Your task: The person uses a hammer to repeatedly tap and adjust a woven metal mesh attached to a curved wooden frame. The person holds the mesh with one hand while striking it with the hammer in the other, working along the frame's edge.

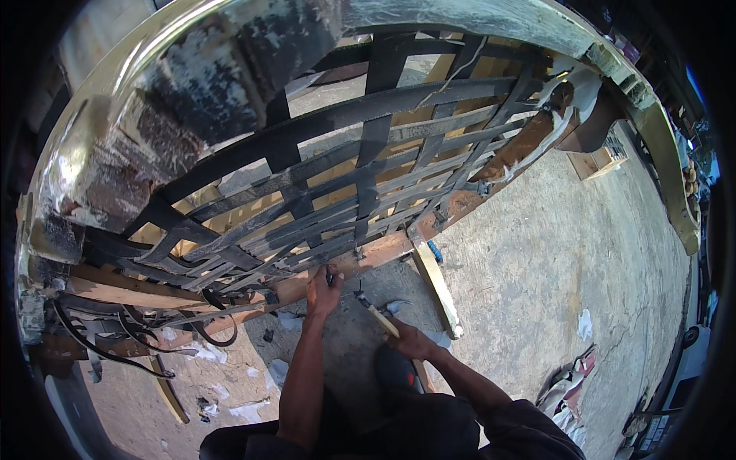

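Note:
A wooden furniture frame stands before me, crossed by woven black webbing straps. My left hand is at its lower wooden rail, fingers closed together in a pinch; something small and dark shows at the fingertips, too little to name. My right hand grips the pale wooden handle of a hammer. The hammer's dark head points up toward the rail, just right of my left hand and apart from it. Loose black strap ends hang in loops from the rail's left part.
A wooden leg juts from the rail toward me, with a blue object beside it. Torn white scraps litter the concrete floor. Crumpled fabric lies at right; a small wooden box stands farther back.

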A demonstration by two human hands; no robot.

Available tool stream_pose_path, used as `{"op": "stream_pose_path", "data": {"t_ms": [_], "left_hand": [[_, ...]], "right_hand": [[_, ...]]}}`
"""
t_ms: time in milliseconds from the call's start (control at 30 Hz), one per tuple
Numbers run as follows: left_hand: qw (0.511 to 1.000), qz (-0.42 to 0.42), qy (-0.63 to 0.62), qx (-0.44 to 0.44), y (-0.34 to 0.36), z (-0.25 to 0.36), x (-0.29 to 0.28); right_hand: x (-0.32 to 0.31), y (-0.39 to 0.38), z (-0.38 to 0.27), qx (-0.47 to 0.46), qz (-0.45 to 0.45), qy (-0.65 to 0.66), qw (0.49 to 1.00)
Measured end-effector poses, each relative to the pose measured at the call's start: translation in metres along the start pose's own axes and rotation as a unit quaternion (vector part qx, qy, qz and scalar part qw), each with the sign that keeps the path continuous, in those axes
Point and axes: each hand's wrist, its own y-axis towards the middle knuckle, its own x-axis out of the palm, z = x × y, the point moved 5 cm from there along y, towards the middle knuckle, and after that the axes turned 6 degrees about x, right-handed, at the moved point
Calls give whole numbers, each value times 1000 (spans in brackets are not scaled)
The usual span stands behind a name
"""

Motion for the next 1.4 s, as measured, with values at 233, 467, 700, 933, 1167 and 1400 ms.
{"op": "stream_pose_path", "data": {"t_ms": [233,467,700,933,1167,1400], "left_hand": [[1000,-30,6,-3,24,12,44],[971,-128,39,200,-12,82,62],[876,-187,65,440,-34,111,107],[881,-270,57,384,-21,143,116],[913,-162,35,373,-10,134,119],[984,-112,130,41,8,67,65]], "right_hand": [[-107,24,-55,72,95,-337,934],[-84,10,12,45,198,-131,970],[-21,-55,82,151,219,192,945],[-30,-89,101,176,229,134,948],[-56,-70,46,117,242,53,962],[-92,-34,21,46,264,-13,963]]}}
